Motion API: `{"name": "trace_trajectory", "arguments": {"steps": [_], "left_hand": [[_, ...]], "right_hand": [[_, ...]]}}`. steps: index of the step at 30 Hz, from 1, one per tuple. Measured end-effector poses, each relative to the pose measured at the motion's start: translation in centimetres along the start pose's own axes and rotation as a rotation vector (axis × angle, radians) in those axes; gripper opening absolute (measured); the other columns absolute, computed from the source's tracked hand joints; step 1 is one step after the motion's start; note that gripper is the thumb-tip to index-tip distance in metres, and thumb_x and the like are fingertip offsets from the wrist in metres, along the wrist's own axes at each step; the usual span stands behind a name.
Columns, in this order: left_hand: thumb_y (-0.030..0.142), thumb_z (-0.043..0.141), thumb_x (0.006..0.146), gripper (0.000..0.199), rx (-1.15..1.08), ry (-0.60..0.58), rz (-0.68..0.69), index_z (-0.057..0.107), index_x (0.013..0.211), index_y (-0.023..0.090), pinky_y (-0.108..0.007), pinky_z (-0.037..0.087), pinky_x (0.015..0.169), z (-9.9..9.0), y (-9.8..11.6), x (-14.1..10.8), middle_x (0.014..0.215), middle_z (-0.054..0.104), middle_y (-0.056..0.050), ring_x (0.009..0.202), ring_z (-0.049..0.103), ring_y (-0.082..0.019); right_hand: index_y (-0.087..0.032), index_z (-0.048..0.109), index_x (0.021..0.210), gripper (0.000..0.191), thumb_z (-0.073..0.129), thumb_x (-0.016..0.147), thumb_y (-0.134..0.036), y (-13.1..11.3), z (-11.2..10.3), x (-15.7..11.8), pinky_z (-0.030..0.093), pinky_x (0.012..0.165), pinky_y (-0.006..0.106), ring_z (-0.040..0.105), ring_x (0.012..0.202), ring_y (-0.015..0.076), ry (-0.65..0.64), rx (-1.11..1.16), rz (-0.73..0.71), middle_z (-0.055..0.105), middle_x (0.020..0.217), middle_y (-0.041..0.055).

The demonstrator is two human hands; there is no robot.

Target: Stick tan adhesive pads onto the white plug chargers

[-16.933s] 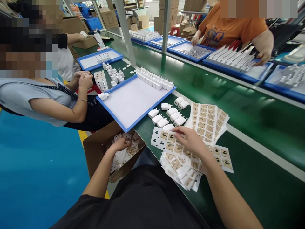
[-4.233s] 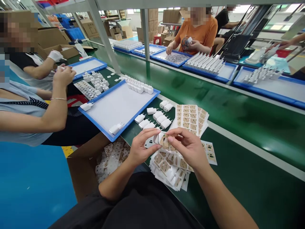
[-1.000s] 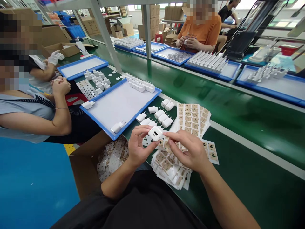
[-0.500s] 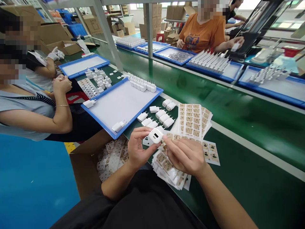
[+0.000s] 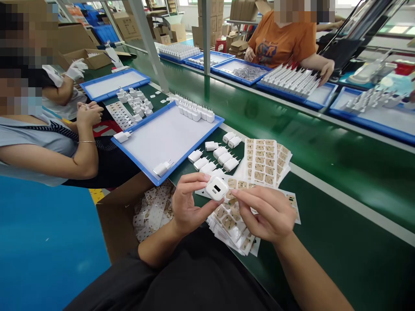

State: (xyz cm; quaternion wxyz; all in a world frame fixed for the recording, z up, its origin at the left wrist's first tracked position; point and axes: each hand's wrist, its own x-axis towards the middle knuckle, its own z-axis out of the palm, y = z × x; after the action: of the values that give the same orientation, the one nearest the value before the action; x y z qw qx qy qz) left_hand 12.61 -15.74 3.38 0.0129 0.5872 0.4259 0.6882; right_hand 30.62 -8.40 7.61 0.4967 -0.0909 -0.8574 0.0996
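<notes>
A white USB charger plug (image 5: 212, 196) is pinched between the thumb and fingers of my left hand (image 5: 188, 205), its face with one black slot and one smaller port turned up toward me. Just right of it is my right hand (image 5: 270, 211), holding nothing I can see, its index finger stretched toward the charger's edge with a small gap. Below and behind my hands lie sheets of tan stickers (image 5: 259, 162), partly covered by the right hand. Several more white charger plugs (image 5: 219, 152) lie on the green table beyond my left hand.
A blue-rimmed tray (image 5: 186, 162) with a row of chargers stands ahead left. A cardboard box (image 5: 116, 220) of used sheets sits below the table edge. Co-workers sit at left and across the green belt (image 5: 259, 108), near more trays. A metal post (image 5: 151, 47) rises ahead.
My right fingertip has drawn back from the charger's edge, to the right. The charger in my left hand has tilted slightly. The co-worker across has lowered a hand to a tray.
</notes>
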Motion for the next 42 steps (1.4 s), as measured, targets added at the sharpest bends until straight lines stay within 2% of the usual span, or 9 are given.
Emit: {"name": "trace_trajectory", "arguments": {"steps": [7, 12, 15, 20, 25, 32, 35, 39, 42], "left_hand": [[0.011, 0.084, 0.071, 0.051, 0.006, 0.0, 0.036, 0.058, 0.114, 0.023, -0.04, 0.061, 0.085, -0.1, -0.3, -0.1, 0.108, 0.064, -0.006, 0.099, 0.067, -0.022], [0.017, 0.082, 0.076, 0.046, 0.06, -0.006, 0.05, 0.057, 0.113, 0.025, -0.041, 0.061, 0.086, 0.0, -0.4, -0.2, 0.107, 0.064, -0.005, 0.099, 0.068, -0.022], [0.022, 0.084, 0.075, 0.047, 0.058, -0.001, 0.041, 0.057, 0.113, 0.025, -0.041, 0.062, 0.085, 0.0, -0.5, -0.3, 0.107, 0.064, -0.005, 0.099, 0.068, -0.022], [0.015, 0.082, 0.075, 0.048, 0.051, -0.008, 0.053, 0.056, 0.114, 0.024, -0.042, 0.061, 0.086, -0.2, -0.4, -0.2, 0.108, 0.064, -0.005, 0.099, 0.067, -0.022], [0.013, 0.082, 0.074, 0.049, 0.055, -0.014, 0.052, 0.056, 0.115, 0.024, -0.041, 0.062, 0.086, -0.3, -0.2, -0.2, 0.108, 0.064, -0.005, 0.1, 0.067, -0.021], [0.01, 0.085, 0.07, 0.054, 0.03, -0.001, 0.043, 0.058, 0.115, 0.023, -0.042, 0.061, 0.087, -0.4, -0.4, -0.3, 0.108, 0.064, -0.006, 0.099, 0.067, -0.022], [0.012, 0.084, 0.072, 0.051, 0.038, 0.001, 0.019, 0.057, 0.113, 0.024, -0.041, 0.061, 0.086, -0.5, -0.4, -0.2, 0.107, 0.065, -0.005, 0.099, 0.067, -0.021], [0.014, 0.083, 0.073, 0.05, -0.028, 0.002, -0.062, 0.058, 0.115, 0.025, -0.039, 0.06, 0.088, -0.7, -0.3, -0.4, 0.106, 0.065, -0.005, 0.1, 0.066, -0.021], [0.024, 0.079, 0.08, 0.048, -0.175, -0.075, -0.24, 0.06, 0.124, 0.025, -0.033, 0.061, 0.083, -0.9, -0.7, -0.7, 0.108, 0.063, -0.008, 0.101, 0.065, -0.02]], "right_hand": [[-0.015, 0.068, 0.117, 0.034, 0.064, 0.084, -0.004, 0.1, -0.1, -0.3, 0.051, 0.055, 0.03, 0.068, 0.067, 0.0174, -0.045, -0.034, -0.032, 0.075, 0.084, 0.007], [-0.014, 0.07, 0.107, 0.023, 0.068, 0.085, -0.009, -0.7, 0.6, -0.1, 0.044, 0.05, 0.03, 0.062, 0.059, 0.0153, -0.14, -0.205, -0.218, 0.071, 0.076, 0.0041], [-0.014, 0.07, 0.105, 0.02, 0.067, 0.086, -0.009, -1.1, 0.9, 0.0, 0.04, 0.047, 0.03, 0.057, 0.055, 0.0133, -0.172, -0.161, -0.254, 0.07, 0.073, 0.0026], [-0.014, 0.069, 0.112, 0.026, 0.063, 0.087, -0.01, -0.8, 0.4, -0.2, 0.045, 0.052, 0.029, 0.062, 0.062, 0.0148, -0.154, -0.099, -0.173, 0.072, 0.079, 0.0047], [-0.016, 0.069, 0.114, 0.028, 0.063, 0.087, -0.01, -0.3, 0.2, -0.3, 0.047, 0.054, 0.028, 0.065, 0.064, 0.0149, -0.151, -0.118, -0.154, 0.073, 0.081, 0.0051], [-0.022, 0.068, 0.119, 0.042, 0.067, 0.082, -0.002, 0.5, 0.1, -0.6, 0.054, 0.058, 0.027, 0.07, 0.067, 0.0161, 0.065, -0.213, 0.07, 0.077, 0.087, 0.0032], [-0.027, 0.068, 0.119, 0.041, 0.065, 0.085, -0.004, 0.7, 0.2, -0.6, 0.057, 0.06, 0.028, 0.072, 0.07, 0.0167, 0.061, -0.153, 0.142, 0.077, 0.09, 0.0018], [-0.025, 0.067, 0.118, 0.033, 0.063, 0.09, -0.006, 0.7, 0.7, -0.2, 0.059, 0.069, 0.029, 0.072, 0.078, 0.0174, -0.012, -0.036, 0.262, 0.076, 0.096, 0.0036], [-0.022, 0.069, 0.111, 0.024, 0.065, 0.092, -0.01, 0.7, 1.0, 0.0, 0.058, 0.071, 0.028, 0.071, 0.08, 0.0158, -0.053, 0.048, 0.394, 0.076, 0.098, 0.0036]]}}
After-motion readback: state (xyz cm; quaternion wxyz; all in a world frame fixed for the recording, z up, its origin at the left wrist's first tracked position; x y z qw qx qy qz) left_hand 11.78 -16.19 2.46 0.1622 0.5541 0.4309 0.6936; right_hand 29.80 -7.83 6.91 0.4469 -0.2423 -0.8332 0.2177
